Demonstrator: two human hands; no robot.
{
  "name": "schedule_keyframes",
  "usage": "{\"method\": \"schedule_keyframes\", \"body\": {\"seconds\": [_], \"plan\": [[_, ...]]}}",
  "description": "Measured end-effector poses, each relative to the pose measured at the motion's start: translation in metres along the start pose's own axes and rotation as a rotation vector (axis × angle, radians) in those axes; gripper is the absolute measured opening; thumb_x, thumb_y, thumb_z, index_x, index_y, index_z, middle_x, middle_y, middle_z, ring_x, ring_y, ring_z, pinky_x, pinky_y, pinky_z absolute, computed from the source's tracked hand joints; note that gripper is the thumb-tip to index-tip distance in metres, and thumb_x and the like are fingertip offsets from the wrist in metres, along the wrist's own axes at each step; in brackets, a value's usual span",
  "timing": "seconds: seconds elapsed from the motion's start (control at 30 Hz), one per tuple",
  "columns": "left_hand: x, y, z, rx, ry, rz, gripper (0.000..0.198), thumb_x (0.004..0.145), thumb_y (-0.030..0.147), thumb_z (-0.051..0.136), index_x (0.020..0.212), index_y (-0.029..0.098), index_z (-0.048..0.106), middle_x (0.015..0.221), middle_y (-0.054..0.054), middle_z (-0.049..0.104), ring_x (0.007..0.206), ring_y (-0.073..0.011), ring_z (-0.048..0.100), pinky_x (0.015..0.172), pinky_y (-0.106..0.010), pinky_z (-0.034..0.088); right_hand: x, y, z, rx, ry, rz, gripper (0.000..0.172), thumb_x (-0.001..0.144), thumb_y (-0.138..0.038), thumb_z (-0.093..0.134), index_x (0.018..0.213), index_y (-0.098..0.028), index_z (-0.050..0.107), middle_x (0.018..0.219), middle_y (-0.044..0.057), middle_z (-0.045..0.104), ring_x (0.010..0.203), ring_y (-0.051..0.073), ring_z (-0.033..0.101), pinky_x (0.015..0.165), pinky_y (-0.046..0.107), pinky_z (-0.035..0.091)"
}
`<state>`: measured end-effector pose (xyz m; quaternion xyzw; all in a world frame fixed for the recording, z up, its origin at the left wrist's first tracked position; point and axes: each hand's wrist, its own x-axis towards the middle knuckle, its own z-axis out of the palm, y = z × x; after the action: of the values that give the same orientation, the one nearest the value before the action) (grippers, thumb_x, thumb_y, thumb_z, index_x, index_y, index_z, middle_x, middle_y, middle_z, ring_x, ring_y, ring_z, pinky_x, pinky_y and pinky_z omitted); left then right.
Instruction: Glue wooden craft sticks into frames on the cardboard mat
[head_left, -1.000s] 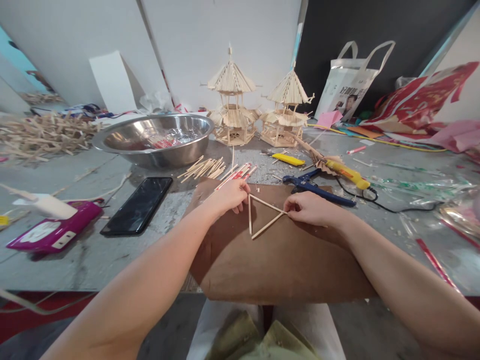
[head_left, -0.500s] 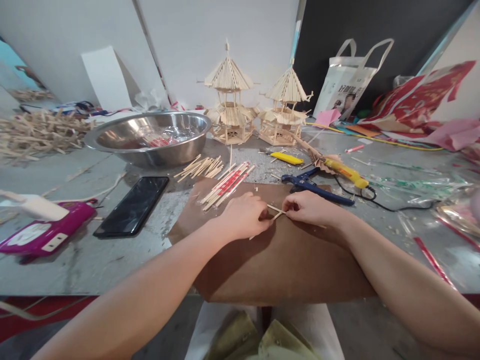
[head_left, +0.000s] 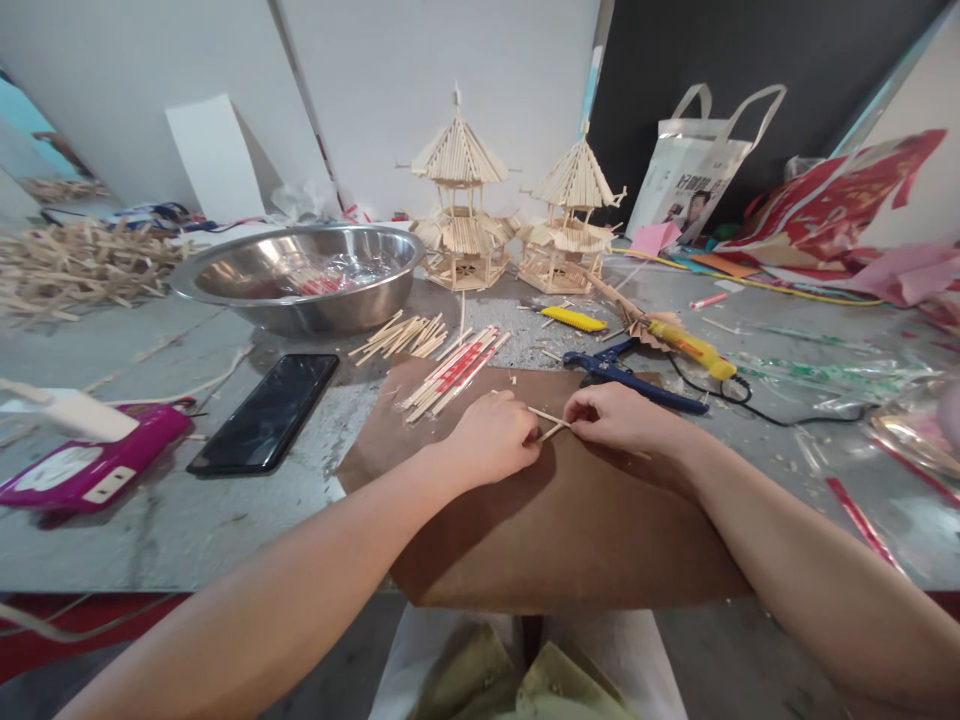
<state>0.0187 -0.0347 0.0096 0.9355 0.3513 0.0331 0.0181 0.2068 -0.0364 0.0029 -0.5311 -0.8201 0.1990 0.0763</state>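
Note:
Over a brown board [head_left: 570, 540], my left hand [head_left: 495, 437] is closed around the left ends of two thin wooden sticks [head_left: 553, 431]. The sticks converge to a point at the fingertips of my right hand [head_left: 611, 415], which pinches them there. My fingers cover both ends of the sticks. Just beyond my left hand lies a bundle of sticks [head_left: 456, 372] with red-printed wrapping. A loose pile of short sticks [head_left: 401, 336] is behind it. Blue-handled pliers [head_left: 637, 380] lie just past my right hand.
Two stick-built pagodas [head_left: 459, 200] stand at the back. A steel basin [head_left: 300, 280] holds plastic wrappers. A black phone [head_left: 264, 412] and a purple power strip [head_left: 97, 455] lie left. A yellow cutter [head_left: 574, 318] and a corded yellow-handled tool [head_left: 691, 348] lie beyond the pliers.
My left hand has shifted slightly, its fingers curling in more, and the stick end below it no longer shows. My right hand keeps its pinch in nearly the same place.

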Motion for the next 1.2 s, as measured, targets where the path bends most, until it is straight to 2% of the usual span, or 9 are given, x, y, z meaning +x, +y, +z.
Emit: {"method": "schedule_keyframes", "body": {"seconds": [0.23, 0.57, 1.2], "plan": [[0.0007, -0.003, 0.0021, -0.013, 0.03, 0.012, 0.017, 0.069, 0.023, 0.047, 0.061, 0.015, 0.06, 0.063, -0.005, 0.057, 0.07, -0.0168, 0.048, 0.068, -0.031, 0.037, -0.0015, -0.0026, -0.0016, 0.047, 0.038, -0.002, 0.018, 0.067, -0.022, 0.047, 0.077, -0.018, 0.061, 0.072, 0.0, 0.062, 0.062, 0.011, 0.053, 0.054, 0.019, 0.035], [0.0016, -0.0035, -0.0058, -0.064, -0.042, -0.051, 0.016, 0.068, 0.022, 0.046, 0.065, 0.016, 0.061, 0.064, -0.004, 0.057, 0.072, -0.0171, 0.047, 0.062, -0.027, 0.036, -0.0007, -0.0011, -0.0003, 0.059, 0.053, -0.006, 0.017, 0.067, -0.021, 0.046, 0.075, -0.018, 0.061, 0.071, 0.0, 0.062, 0.062, 0.01, 0.053, 0.055, 0.019, 0.036], [0.0044, -0.0082, -0.0018, 0.003, 0.023, -0.013, 0.014, 0.067, 0.024, 0.05, 0.06, 0.016, 0.06, 0.06, -0.003, 0.056, 0.067, -0.0161, 0.046, 0.061, -0.028, 0.034, 0.0007, 0.0003, 0.0002, 0.039, 0.088, -0.011, 0.015, 0.067, -0.022, 0.047, 0.074, -0.018, 0.06, 0.07, -0.001, 0.062, 0.062, 0.01, 0.052, 0.055, 0.019, 0.035]]}}
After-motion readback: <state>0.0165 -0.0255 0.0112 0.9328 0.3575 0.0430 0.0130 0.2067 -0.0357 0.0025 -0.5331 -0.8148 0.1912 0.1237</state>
